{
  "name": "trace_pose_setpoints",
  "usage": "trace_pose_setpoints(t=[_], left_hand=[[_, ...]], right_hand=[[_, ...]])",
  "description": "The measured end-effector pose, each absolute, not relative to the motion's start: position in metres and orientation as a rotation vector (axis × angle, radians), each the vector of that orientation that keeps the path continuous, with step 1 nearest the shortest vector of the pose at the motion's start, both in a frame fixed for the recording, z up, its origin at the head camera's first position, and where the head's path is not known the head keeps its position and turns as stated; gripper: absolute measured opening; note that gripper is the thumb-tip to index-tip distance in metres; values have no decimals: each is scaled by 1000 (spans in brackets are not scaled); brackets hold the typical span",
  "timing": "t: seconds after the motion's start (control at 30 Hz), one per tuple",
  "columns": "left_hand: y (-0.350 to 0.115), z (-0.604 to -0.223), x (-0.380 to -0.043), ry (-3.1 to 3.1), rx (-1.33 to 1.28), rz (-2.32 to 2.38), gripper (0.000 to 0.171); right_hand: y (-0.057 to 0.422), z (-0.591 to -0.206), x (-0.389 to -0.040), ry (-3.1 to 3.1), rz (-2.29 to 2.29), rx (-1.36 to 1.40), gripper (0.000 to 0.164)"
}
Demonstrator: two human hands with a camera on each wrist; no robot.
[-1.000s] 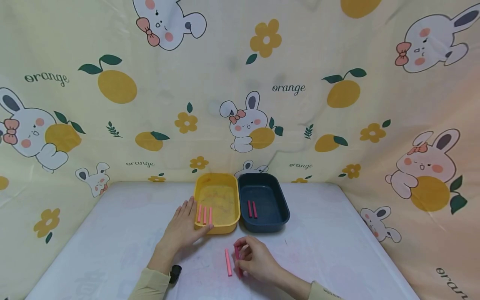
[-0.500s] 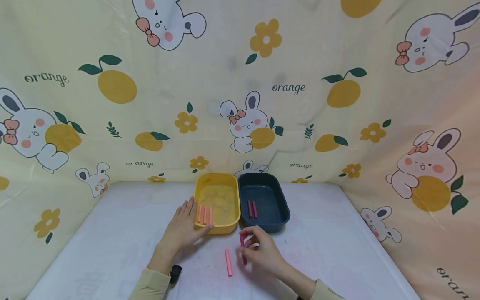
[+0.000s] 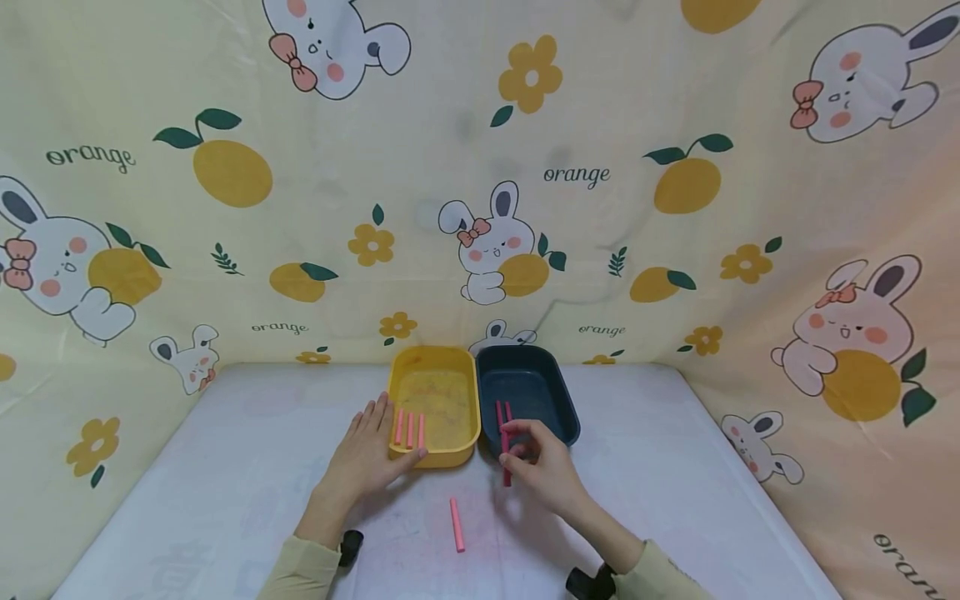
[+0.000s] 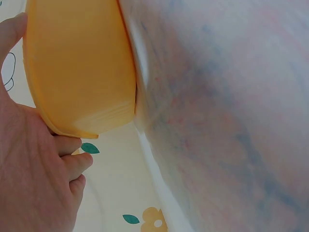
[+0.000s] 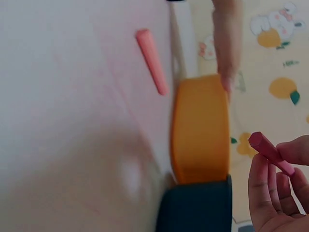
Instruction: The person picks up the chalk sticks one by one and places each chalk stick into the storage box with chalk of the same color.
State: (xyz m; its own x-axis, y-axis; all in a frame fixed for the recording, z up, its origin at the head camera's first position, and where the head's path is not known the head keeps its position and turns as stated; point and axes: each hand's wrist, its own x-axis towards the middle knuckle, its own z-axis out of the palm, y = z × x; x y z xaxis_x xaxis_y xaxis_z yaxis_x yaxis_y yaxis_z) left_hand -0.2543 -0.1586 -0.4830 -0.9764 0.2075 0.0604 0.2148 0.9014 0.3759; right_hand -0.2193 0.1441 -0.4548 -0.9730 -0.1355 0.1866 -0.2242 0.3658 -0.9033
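My right hand [image 3: 551, 471] pinches a dark pink stick [image 5: 265, 147] with flat sides between thumb and fingertips. It holds the stick upright in the head view, over the front rim of the navy tray [image 3: 525, 383]. Two dark pink sticks [image 3: 498, 412] lie in that tray. My left hand [image 3: 363, 450] rests against the near left corner of the yellow tray [image 3: 435, 387], fingers extended along the side and thumb at the front rim. Three light pink sticks [image 3: 409, 430] lie side by side inside it. Another light pink stick [image 3: 457, 527] lies on the table in front.
The two trays stand side by side at the back of the white-covered table [image 3: 262, 467]. Behind them hangs a patterned cloth [image 3: 420, 125] with rabbits and oranges. Black wrist devices [image 3: 590, 583] show at both sleeves.
My right hand has lifted the dark pink stick from beside the light pink one and carried it forward and right to the navy tray. My left hand has stayed in place.
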Motion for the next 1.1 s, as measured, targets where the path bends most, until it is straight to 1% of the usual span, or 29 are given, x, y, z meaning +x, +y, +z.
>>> trace_pose_setpoints(t=[0.2, 0.47, 0.87, 1.1], left_hand=[[-159, -483, -254, -3042, -331, -610, 113], [-158, -482, -255, -3053, -314, -625, 113], [-158, -481, -251, -3044, -333, -631, 111], [-159, -482, -252, -3051, -323, -618, 111]], right_hand=[[149, -447, -232, -2512, 1682, 216, 40], [161, -444, -253, -2441, 1738, 173, 41], [174, -454, -288, -2515, 1701, 93, 40], [180, -463, -309, -2590, 1604, 131, 39]])
